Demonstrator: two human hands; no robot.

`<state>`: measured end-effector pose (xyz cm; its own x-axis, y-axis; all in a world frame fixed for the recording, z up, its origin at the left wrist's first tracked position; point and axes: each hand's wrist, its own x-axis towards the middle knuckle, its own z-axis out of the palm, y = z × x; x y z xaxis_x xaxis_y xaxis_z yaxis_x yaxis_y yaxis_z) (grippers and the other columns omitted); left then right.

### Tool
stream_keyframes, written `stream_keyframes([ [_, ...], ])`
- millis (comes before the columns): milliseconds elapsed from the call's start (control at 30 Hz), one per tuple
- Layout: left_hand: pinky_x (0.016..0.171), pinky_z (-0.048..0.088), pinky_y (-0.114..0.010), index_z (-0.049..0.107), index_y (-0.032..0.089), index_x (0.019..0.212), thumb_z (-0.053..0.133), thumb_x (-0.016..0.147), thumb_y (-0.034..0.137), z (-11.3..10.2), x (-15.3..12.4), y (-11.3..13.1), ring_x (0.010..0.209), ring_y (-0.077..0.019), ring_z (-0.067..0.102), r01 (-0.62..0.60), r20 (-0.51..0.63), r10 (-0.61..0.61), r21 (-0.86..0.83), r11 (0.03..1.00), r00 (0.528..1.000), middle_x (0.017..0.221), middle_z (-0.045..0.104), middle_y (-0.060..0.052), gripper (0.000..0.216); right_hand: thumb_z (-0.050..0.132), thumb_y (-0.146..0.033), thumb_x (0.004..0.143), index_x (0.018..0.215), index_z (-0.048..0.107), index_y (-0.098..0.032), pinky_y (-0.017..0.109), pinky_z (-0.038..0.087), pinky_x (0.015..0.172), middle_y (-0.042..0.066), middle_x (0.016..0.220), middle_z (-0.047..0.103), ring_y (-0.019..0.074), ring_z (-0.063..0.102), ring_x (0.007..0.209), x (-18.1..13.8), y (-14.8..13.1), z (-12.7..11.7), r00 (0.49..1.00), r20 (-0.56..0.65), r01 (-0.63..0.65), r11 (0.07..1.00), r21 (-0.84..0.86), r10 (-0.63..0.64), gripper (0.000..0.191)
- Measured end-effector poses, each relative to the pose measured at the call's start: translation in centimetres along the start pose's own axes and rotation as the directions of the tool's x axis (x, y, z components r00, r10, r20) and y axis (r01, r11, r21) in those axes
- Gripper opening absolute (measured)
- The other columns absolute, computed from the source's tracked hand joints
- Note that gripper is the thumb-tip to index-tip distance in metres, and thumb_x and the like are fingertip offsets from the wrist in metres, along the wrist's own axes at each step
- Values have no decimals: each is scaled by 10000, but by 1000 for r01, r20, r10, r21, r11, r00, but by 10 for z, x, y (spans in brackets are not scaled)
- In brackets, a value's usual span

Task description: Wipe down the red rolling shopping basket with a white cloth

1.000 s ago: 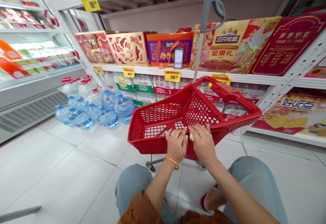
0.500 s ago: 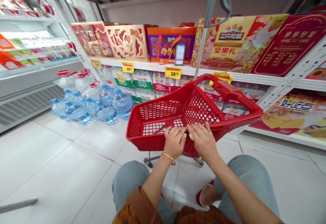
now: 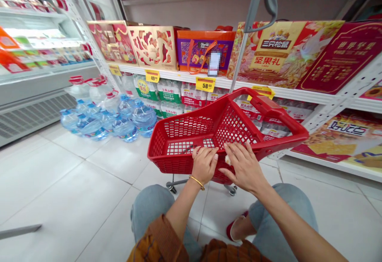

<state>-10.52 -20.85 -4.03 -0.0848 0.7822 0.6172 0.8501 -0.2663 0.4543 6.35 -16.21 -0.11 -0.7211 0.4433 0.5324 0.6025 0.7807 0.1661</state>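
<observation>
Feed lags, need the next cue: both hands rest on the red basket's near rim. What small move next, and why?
Probably pinch the small white bit with the right hand while the left hand steadies the red basket: the bit sits at the rim between both hands.

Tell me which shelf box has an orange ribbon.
The purple Obeid box, with orange edges; the gold cut-out box beside it has none.

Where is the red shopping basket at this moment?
Head view, centre: the red basket stands before the person's knees, left hand and right hand on its near rim, water jugs to its left.
</observation>
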Motion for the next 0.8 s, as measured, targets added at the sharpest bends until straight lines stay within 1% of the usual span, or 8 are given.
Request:
stream_keyframes([
  [100,1006,274,-397,617,225,1126,380,957,271,-1,1,0,993,-162,576,4,-15,-4,-6,1000,1000,1014,689,-29,295,505,-327,919,1292,524,-168,474,220,1136,93,1356,539,240,457,1249,1,12,4,997,-43,67,997,-46,-69,406],
  [167,1005,276,-397,618,225,1120,380,957,268,-1,1,0,992,-162,578,9,-16,-10,-12,1000,1000,1006,691,-29,292,518,-277,917,1244,562,-195,503,212,1134,79,1355,542,250,420,1291,2,18,7,993,-62,97,993,-64,-101,340],
  [233,1007,277,-398,618,225,1115,387,954,266,-2,1,0,992,-161,578,13,-18,-13,-23,1000,1000,1005,691,-26,285,518,-243,914,1214,581,-170,522,229,1125,100,1281,593,264,425,1286,5,20,8,989,-46,139,988,-69,-142,315],
  [300,1011,274,-400,619,225,1107,395,950,261,-1,1,1,994,-160,579,14,-27,-15,-34,999,1000,1011,692,-23,275,486,-178,914,1204,585,-116,495,290,1105,127,1152,645,253,501,1193,9,18,7,984,-14,175,982,-71,-176,313],
  [367,1016,269,-406,624,227,1094,399,948,257,0,1,3,1004,-163,579,18,-38,-19,-34,999,999,1025,692,-26,270,449,-123,909,1201,584,-79,464,354,1070,137,1056,658,238,553,1076,13,11,6,984,-7,177,982,-72,-178,325],
  [500,1012,277,-422,629,216,1081,406,935,246,2,-1,3,1018,-183,582,23,-72,-24,-19,1000,997,1050,690,-50,268,436,-101,899,1205,575,-45,446,401,1030,143,1038,646,243,549,1019,20,-9,8,986,-36,159,986,-54,-161,341],
  [600,992,297,-416,637,200,1050,409,925,227,2,-2,1,986,-183,594,11,-96,-14,-31,999,995,1008,695,-53,261,434,-109,901,1201,575,-38,435,411,1018,145,1046,645,242,546,1011,22,-17,13,987,-68,139,989,-48,-142,338],
  [800,984,296,-410,660,221,1002,454,917,251,-2,0,-4,933,-174,613,-12,-122,4,-67,998,993,930,713,-24,224,417,-147,925,1236,562,-111,441,357,1069,106,1088,656,211,550,1021,18,-6,9,985,-44,167,986,-31,-168,345],
])
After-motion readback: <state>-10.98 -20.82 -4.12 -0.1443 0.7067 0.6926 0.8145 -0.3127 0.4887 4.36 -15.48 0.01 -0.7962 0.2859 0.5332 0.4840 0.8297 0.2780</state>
